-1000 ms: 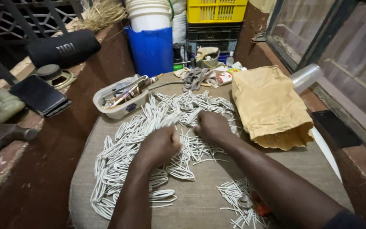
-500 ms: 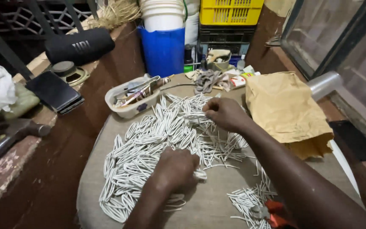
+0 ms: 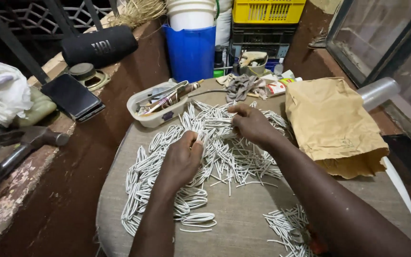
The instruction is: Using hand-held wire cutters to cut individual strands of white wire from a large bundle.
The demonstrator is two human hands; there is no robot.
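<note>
A big heap of bent white wire loops [image 3: 167, 162] covers a grey cloth-covered round table [image 3: 234, 223]. My left hand [image 3: 182, 154] rests on the heap with its fingers pinched on one loop near its top. My right hand [image 3: 249, 123] lies farther back, fingers closed on the other end of white loops. Straight white wire pieces [image 3: 243, 166] lie loose between and below my hands, and a smaller pile [image 3: 288, 228] sits at the near right beside something red.
A white tray of tools [image 3: 160, 102] stands at the table's back left, a brown paper bag [image 3: 331, 126] at the right. Behind are a blue bucket [image 3: 191, 50], a yellow crate [image 3: 267, 10]. On the left ledge: a black speaker [image 3: 98, 45], a phone [image 3: 72, 97], a hammer [image 3: 22, 145].
My left hand has moved up the heap toward the tray and my right hand has come nearer and slightly down. The view has shifted a little.
</note>
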